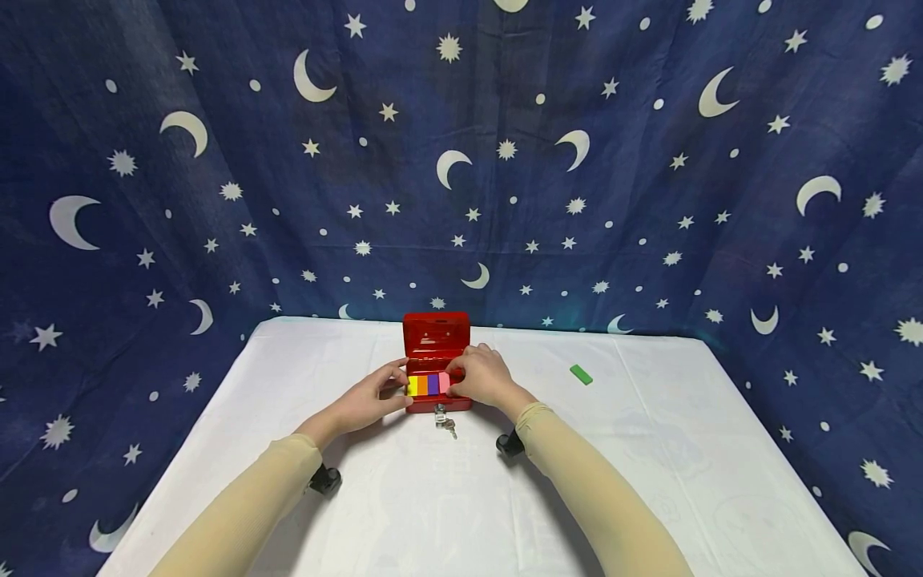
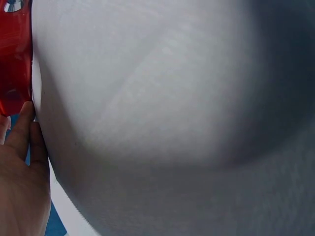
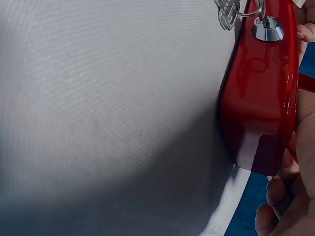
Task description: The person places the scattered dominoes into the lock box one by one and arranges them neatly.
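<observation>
A small red metal cash box [image 1: 437,406] stands on the table with its lid [image 1: 436,330] raised. Inside it sit a yellow block [image 1: 413,386], an orange block [image 1: 422,385] and a purple block [image 1: 433,384] in a row. At the right end of the row, my right hand [image 1: 485,377] pinches a pink block [image 1: 444,383] between thumb and finger. My left hand [image 1: 371,394] rests against the box's left end, thumb by the front corner and fingers farther back. Keys [image 1: 450,425] hang from the front lock [image 3: 268,29].
A green block [image 1: 580,374] lies on the white-covered table [image 1: 613,465], to the right of the box. Behind the table hangs a dark blue cloth [image 1: 404,264] with moons and stars. Black wrist cameras [image 1: 509,444] sit below both wrists.
</observation>
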Tool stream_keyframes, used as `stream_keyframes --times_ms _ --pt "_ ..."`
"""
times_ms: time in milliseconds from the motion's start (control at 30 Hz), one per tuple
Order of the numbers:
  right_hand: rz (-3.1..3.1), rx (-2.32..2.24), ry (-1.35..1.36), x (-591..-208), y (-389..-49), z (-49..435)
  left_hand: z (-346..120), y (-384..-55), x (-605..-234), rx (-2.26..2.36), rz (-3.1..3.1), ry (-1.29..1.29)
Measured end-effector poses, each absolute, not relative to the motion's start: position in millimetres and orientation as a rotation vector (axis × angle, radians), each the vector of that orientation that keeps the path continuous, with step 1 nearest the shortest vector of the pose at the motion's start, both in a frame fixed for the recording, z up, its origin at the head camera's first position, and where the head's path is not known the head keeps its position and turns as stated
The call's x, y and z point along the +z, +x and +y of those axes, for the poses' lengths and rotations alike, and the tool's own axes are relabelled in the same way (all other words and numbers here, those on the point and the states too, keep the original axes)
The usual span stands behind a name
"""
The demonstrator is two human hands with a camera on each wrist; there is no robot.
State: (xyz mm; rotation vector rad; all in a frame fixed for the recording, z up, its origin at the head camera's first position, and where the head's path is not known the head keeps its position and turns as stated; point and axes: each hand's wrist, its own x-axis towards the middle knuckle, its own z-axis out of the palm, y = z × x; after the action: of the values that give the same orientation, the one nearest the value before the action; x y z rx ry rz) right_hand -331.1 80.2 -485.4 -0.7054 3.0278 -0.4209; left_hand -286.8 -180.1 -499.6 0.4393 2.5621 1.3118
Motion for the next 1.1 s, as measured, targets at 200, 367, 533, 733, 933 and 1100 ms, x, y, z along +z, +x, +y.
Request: stream_keyframes --times_ms 200,367,533,733,933,1100 --pt "3.013 -0.389 -0.704 -484.7 -331.8 78.4 -179.8 -286.8 -500.5 1.314 2.564 0.434" --pt "3.001 -0.380 -0.704 -484.9 -332.1 77.9 -179.6 -287.4 -501.0 1.322 2.561 0.431" --pt "3.001 -0.377 -0.718 -485.1 -331.6 78.2 -180.1 -287.2 -500.6 1.325 2.561 0.444" --pt "2.995 -0.384 -0.705 -482.8 -330.4 77.9 -180.4 -286.7 -500.2 1.315 2.566 0.449" --pt "2.998 -0.385 -0.718 -483.1 -330.3 78.2 -180.5 -286.8 -500.8 1.312 2.567 0.455" --pt "2.996 -0.386 -0.720 -484.1 -330.4 78.2 -180.7 -286.4 -501.0 1.311 2.569 0.454"
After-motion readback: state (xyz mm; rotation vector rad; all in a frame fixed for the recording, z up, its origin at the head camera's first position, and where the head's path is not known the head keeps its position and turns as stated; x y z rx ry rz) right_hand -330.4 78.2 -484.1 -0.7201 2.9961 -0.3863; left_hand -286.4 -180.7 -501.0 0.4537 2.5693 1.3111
